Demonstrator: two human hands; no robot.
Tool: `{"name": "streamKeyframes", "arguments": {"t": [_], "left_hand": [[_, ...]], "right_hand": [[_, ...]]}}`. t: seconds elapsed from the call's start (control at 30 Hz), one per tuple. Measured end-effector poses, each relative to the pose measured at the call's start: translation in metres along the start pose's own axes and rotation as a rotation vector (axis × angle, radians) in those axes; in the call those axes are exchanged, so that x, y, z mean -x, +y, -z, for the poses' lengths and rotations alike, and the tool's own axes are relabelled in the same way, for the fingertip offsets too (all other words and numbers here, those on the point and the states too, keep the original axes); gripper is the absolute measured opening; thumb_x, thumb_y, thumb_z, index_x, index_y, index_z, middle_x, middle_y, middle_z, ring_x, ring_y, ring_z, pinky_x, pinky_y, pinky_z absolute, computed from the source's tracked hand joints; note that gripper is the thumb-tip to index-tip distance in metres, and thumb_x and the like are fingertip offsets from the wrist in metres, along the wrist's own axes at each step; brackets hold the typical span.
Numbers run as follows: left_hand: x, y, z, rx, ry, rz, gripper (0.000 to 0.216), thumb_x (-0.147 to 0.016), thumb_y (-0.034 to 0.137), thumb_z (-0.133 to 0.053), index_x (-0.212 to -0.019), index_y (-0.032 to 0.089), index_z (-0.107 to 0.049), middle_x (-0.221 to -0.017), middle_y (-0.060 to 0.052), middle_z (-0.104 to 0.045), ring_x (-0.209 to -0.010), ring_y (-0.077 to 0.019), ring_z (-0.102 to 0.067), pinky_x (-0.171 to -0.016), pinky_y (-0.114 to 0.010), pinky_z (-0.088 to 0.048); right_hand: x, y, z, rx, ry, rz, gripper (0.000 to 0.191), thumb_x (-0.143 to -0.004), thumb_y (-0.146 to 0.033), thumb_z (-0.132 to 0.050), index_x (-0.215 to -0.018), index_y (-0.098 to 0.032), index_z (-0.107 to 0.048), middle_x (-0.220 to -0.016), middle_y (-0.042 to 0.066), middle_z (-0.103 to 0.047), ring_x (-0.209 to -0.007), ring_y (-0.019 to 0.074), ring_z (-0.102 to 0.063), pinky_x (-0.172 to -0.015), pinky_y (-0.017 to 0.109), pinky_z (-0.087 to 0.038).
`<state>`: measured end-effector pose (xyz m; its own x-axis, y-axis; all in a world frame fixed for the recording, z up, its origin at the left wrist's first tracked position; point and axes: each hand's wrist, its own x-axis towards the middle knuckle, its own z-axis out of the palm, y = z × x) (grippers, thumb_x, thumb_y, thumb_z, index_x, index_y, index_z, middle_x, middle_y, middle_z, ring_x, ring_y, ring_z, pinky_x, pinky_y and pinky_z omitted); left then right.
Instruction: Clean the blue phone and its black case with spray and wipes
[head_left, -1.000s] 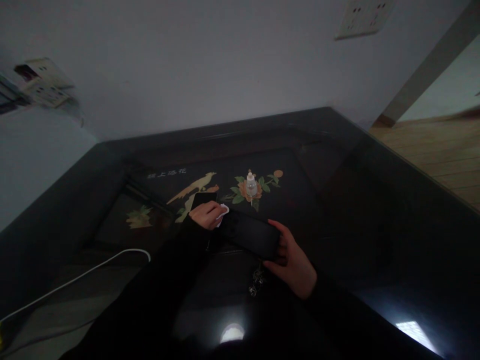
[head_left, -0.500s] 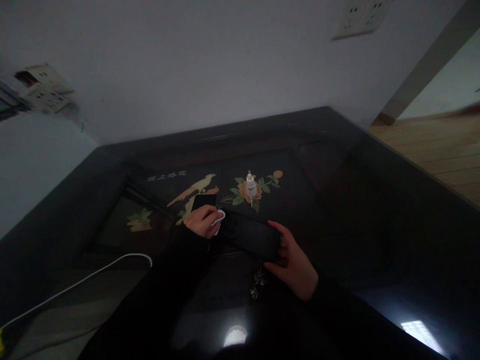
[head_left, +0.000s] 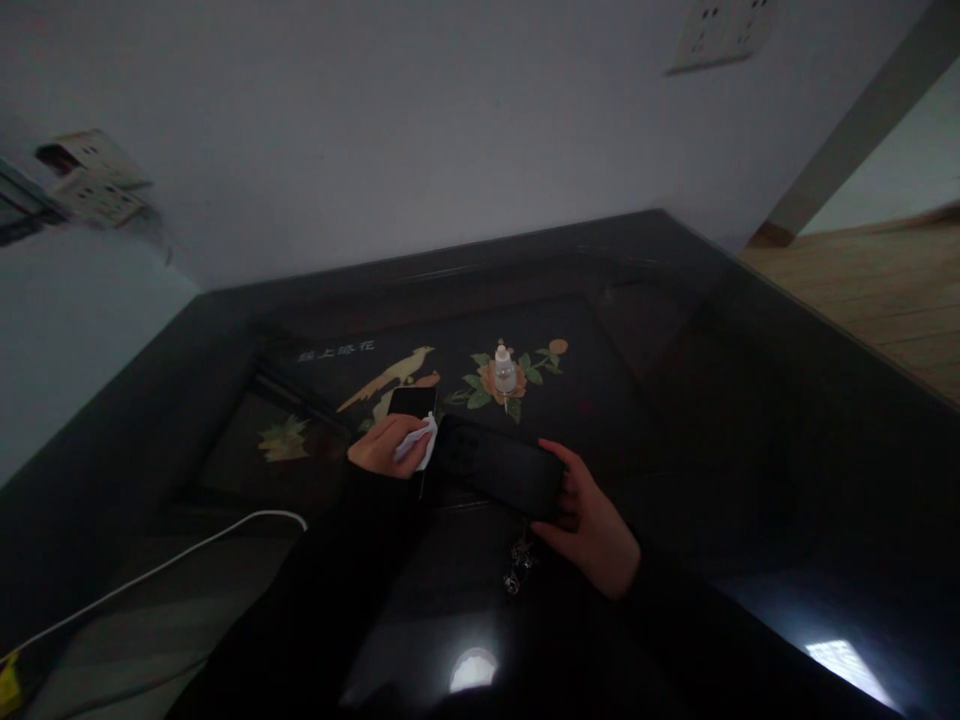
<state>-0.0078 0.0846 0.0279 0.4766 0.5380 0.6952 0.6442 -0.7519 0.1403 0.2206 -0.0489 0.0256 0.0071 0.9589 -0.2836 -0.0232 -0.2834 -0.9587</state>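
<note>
Two hands worked near the middle of the dark table [head_left: 712,400]. Much free surface lay to their right, up to the right edge where the wooden floor [head_left: 885,290] began, and the far edge met the white wall. On the left side a white cable [head_left: 187,548] crossed the surface. The dark phone [head_left: 499,467] lay between the hands, with its near end in the right hand [head_left: 592,520] and its far end just beside the left hand [head_left: 382,447]. The right hand was closed around the phone's end, its fingers curled over the edge. The left hand gripped a folded white cloth [head_left: 417,444] against the phone's far end. A second phone [head_left: 411,401] lay just behind the left hand, a small clear bottle [head_left: 505,371] stood farther back, and a key ring [head_left: 516,570] hung below the held phone.
</note>
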Motion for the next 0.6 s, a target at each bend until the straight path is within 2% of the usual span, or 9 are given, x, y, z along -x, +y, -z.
{"name": "streamKeyframes", "arguments": {"t": [0.1,0.27,0.43,0.6], "left_hand": [[-0.009,-0.003,0.004,0.004,0.068,0.013,0.004,-0.071,0.021,-0.059,-0.070,0.017,-0.060,-0.067,-0.001,-0.064,-0.061,-0.0102,-0.060,-0.058,-0.019,-0.048],[-0.016,-0.016,0.000,0.070,-0.025,-0.041,0.008,-0.066,0.018,-0.060,-0.073,0.016,-0.056,-0.067,-0.002,-0.062,-0.058,-0.0120,-0.059,-0.051,-0.021,-0.048],[-0.012,-0.020,0.003,0.124,0.011,-0.072,0.011,-0.064,0.017,-0.064,-0.074,0.017,-0.058,-0.069,-0.002,-0.060,-0.063,-0.0121,-0.059,-0.057,-0.022,-0.050],[-0.007,-0.018,0.005,0.227,-0.129,-0.019,0.011,-0.069,0.021,-0.061,-0.079,0.017,-0.062,-0.090,-0.007,-0.066,-0.078,-0.0135,-0.063,-0.071,-0.025,-0.052]], "right_hand": [[0.000,0.001,0.000,-0.026,-0.018,-0.001,0.080,-0.060,-0.005,-0.057,-0.129,-0.026,-0.021,-0.108,0.007,-0.052,-0.084,0.0158,-0.060,-0.067,0.028,-0.049],[-0.001,0.003,0.001,-0.008,-0.005,0.007,0.081,-0.059,-0.006,-0.058,-0.128,-0.026,-0.022,-0.109,0.007,-0.052,-0.085,0.0169,-0.060,-0.067,0.028,-0.049],[-0.001,0.001,0.000,0.004,-0.006,0.004,0.080,-0.060,-0.006,-0.057,-0.129,-0.027,-0.022,-0.107,0.006,-0.052,-0.083,0.0159,-0.061,-0.066,0.028,-0.049],[0.000,-0.003,-0.001,-0.008,-0.013,-0.011,0.080,-0.060,-0.005,-0.057,-0.128,-0.026,-0.021,-0.109,0.007,-0.052,-0.085,0.0166,-0.060,-0.066,0.028,-0.050]]}}
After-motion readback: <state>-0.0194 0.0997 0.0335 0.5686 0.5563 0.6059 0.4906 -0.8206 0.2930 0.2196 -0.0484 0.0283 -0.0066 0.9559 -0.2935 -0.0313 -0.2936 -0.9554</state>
